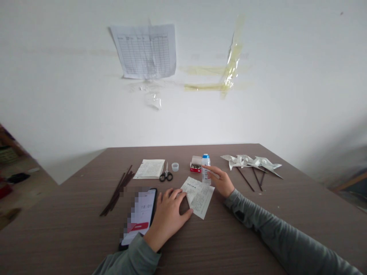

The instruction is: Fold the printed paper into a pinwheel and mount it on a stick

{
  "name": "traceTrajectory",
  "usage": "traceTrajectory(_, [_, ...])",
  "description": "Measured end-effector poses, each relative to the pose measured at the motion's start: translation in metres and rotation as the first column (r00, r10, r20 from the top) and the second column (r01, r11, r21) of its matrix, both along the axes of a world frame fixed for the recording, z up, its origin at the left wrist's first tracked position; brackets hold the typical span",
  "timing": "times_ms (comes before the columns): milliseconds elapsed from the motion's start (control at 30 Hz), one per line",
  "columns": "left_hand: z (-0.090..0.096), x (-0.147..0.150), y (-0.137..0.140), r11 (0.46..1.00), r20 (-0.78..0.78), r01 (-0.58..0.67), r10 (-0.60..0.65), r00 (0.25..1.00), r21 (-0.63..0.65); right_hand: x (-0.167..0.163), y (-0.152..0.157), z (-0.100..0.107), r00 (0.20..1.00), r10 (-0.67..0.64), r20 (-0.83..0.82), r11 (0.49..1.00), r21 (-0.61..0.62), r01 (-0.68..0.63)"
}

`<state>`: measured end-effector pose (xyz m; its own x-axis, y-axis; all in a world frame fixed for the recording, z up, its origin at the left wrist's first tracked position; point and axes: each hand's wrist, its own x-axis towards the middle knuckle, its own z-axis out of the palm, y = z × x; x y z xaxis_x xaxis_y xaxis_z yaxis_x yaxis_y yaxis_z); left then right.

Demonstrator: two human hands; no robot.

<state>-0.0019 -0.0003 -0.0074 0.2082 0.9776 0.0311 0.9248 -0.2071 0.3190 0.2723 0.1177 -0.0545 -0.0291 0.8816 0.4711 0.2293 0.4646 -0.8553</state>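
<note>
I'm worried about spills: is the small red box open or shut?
Open: the red box has its pale lid raised at the back, and small pieces show inside.

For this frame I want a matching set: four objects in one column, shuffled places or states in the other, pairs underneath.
Things
1. Black-handled metal scissors
2. Small red cardboard box
3. Pale paper pinwheels on brown sticks
4. Creased, pale printed paper sheet

Places or states
A. Towards the right side of the brown table
B. Touched by the left hand
C. Just left of the small translucent plastic cup
D. Lid open, beside the blue-capped bottle

Pairs: 1-C, 2-D, 3-A, 4-B
</note>
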Motion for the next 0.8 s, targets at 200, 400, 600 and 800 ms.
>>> traceTrajectory(200, [0.0034, 0.0005, -0.0012, 0.999, -0.010, 0.002, -0.002, 1.000, -0.038, -0.0029, 0.0019, 0.0033, 0.995, -0.079, -0.058, 0.997, -0.003, 0.079])
traceTrajectory(400, [-0.0021, -0.0032, -0.0009, 1.000, 0.011, 0.011, -0.012, 1.000, 0.009, 0.0010, 0.0001, 0.0056, 0.996, -0.089, -0.031, 0.995, -0.037, 0.088])
traceTrajectory(600, [-0.0043, -0.0029, -0.0008, 1.000, 0.013, 0.007, -0.007, 1.000, 0.024, 0.0007, 0.0033, 0.0036, 0.987, -0.145, -0.070, 0.987, -0.078, 0.139])
traceTrajectory(800, [-0.0006, -0.0028, -0.0017, 1.000, 0.027, 0.014, -0.015, 1.000, 0.018, 0.0017, 0.0043, 0.0003, 0.982, -0.180, -0.061, 0.980, -0.102, 0.173])
